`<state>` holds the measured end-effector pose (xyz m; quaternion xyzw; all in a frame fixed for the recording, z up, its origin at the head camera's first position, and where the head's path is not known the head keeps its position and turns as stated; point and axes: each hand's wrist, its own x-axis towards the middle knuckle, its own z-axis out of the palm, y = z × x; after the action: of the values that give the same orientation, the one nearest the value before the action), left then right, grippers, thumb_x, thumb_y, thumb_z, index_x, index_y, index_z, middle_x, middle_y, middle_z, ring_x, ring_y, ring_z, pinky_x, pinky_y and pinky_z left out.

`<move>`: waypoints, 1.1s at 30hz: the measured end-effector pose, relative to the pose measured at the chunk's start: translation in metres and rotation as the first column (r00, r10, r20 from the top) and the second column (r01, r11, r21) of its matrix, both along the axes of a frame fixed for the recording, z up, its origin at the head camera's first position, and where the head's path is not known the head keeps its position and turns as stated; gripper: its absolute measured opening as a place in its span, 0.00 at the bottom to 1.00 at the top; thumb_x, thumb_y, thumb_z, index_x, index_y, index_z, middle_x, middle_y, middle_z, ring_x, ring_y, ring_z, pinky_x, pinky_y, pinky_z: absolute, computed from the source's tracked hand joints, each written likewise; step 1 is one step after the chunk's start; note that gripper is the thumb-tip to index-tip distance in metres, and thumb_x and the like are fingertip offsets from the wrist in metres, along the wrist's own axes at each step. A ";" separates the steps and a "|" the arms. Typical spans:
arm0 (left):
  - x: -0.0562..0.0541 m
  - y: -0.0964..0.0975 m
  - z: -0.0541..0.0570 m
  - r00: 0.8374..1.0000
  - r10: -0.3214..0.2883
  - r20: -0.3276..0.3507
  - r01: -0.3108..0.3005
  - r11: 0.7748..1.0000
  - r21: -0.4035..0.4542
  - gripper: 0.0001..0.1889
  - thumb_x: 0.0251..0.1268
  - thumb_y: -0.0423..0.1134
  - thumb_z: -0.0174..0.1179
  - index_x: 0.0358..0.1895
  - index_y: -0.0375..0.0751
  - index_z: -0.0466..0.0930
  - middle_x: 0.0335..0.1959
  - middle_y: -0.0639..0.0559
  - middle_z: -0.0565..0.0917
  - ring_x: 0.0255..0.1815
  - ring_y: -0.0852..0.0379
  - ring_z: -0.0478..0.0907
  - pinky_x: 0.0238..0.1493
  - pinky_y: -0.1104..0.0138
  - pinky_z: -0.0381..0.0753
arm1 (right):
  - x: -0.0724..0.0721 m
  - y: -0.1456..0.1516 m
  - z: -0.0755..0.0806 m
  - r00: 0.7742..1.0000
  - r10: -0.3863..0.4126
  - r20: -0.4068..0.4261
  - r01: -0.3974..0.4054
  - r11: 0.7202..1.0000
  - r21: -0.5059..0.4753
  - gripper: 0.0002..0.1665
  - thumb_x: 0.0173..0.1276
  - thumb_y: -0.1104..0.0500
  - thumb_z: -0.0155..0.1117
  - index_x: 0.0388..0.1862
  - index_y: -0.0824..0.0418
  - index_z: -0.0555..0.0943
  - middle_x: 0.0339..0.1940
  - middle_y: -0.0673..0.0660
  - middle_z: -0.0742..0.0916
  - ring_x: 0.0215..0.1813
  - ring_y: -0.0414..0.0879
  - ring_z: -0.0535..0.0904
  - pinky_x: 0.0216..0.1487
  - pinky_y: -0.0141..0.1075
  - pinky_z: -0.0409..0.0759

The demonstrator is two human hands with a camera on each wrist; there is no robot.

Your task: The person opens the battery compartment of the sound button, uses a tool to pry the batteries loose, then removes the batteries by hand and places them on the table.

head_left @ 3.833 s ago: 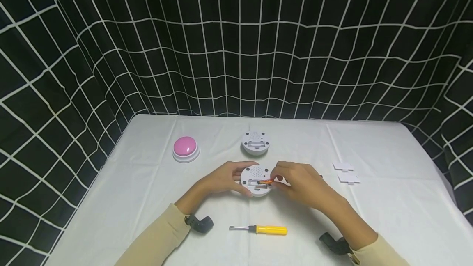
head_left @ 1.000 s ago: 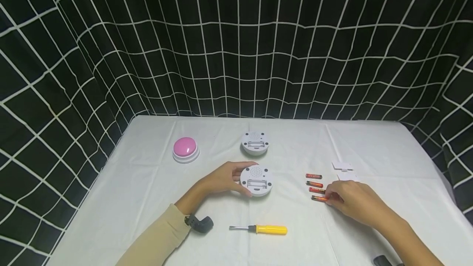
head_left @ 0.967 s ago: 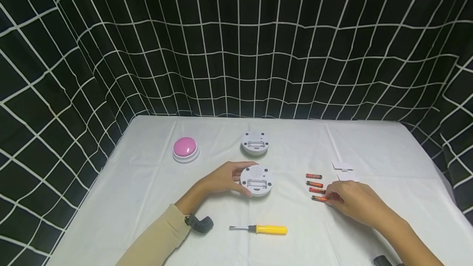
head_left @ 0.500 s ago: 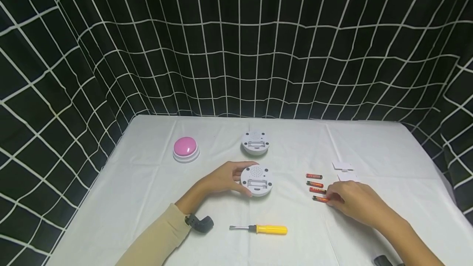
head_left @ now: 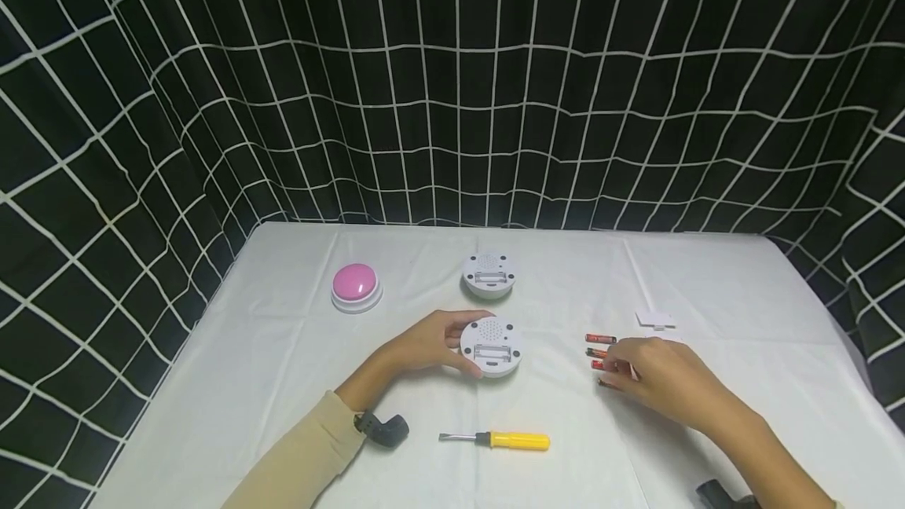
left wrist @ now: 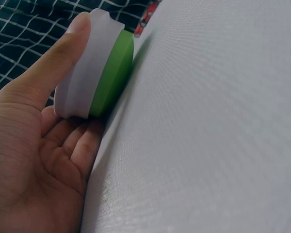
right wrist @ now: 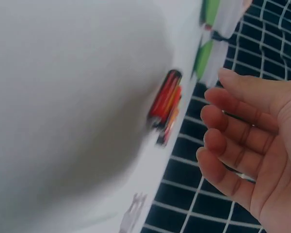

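Observation:
My left hand (head_left: 429, 342) holds a white round push-button (head_left: 491, 328) by its rim, thumb on the near side. It lies upside down, its open, bare battery compartment facing up. In the left wrist view the button's green dome (left wrist: 112, 73) is turned down to the white cloth. Several red-and-black batteries (head_left: 600, 338) lie in a row at the right. My right hand (head_left: 665, 379) hovers over the row and partly hides it. The right wrist view shows its fingers loosely bent with nothing between them, apart from the nearest battery (right wrist: 166, 99).
Behind the held button sits a second upturned button (head_left: 488, 291), its battery compartment also open. A pink-topped button (head_left: 355, 281) stands at the left. A yellow-handled screwdriver (head_left: 519, 441) lies in front. White battery covers (head_left: 655, 320) lie at the right, one mostly hidden by my right hand.
Earlier my right hand pinched a battery at the held button's compartment, then was at the nearest battery in the row. Now it has let go and shifted slightly left. My left hand stays put.

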<state>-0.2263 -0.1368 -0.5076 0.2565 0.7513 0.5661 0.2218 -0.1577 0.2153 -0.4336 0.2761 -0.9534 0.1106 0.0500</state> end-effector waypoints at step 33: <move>-0.002 -0.001 -0.002 1.000 -0.014 0.010 0.014 1.000 0.021 0.48 0.49 0.30 0.79 0.77 0.43 0.65 0.71 0.52 0.74 0.68 0.59 0.75 0.66 0.69 0.76 | -0.018 -0.090 0.004 0.994 0.060 0.093 -0.057 0.998 -0.027 0.29 0.63 0.54 0.76 0.59 0.68 0.83 0.36 0.51 0.89 0.33 0.42 0.80 0.30 0.47 0.84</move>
<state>-0.2280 -0.1376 -0.5091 0.2612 0.7425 0.5736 0.2268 -0.1754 0.1253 -0.4292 0.2978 -0.9448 0.1365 0.0051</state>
